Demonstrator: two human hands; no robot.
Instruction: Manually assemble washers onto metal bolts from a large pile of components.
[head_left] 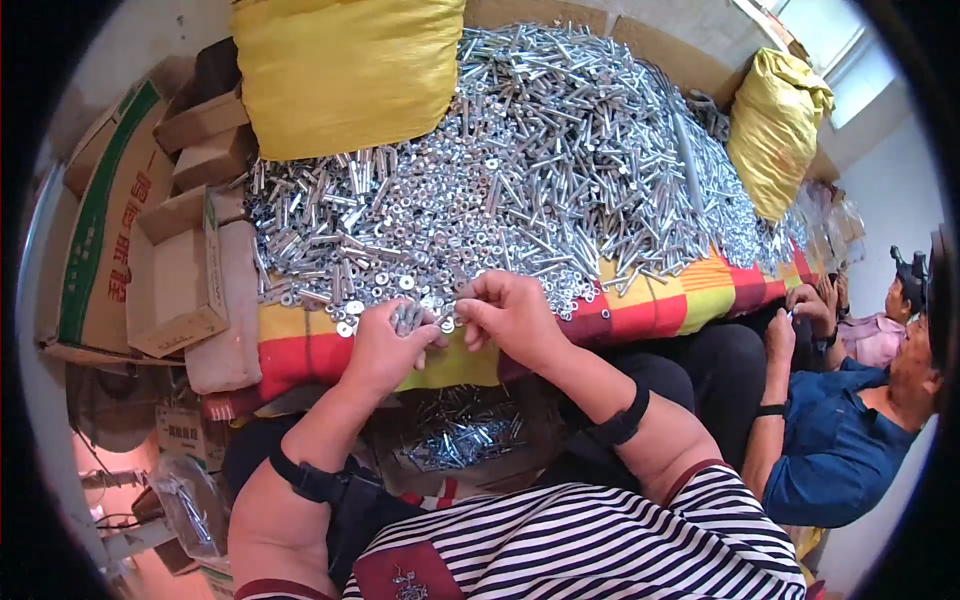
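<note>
1. Left hand, at the near edge of the bolt pile, has fingers clenched on several bolts.
2. Right hand, beside it, pinches one small part.
3. Below the pile, a box holds only a few finished pieces; the pile looks hardly reduced.

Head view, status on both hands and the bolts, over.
Left hand closed on a bunch of bolts. Right hand pinching a small piece beside it. Heap of bolts and washers directly ahead; co-worker's hands at right, apart.
</note>
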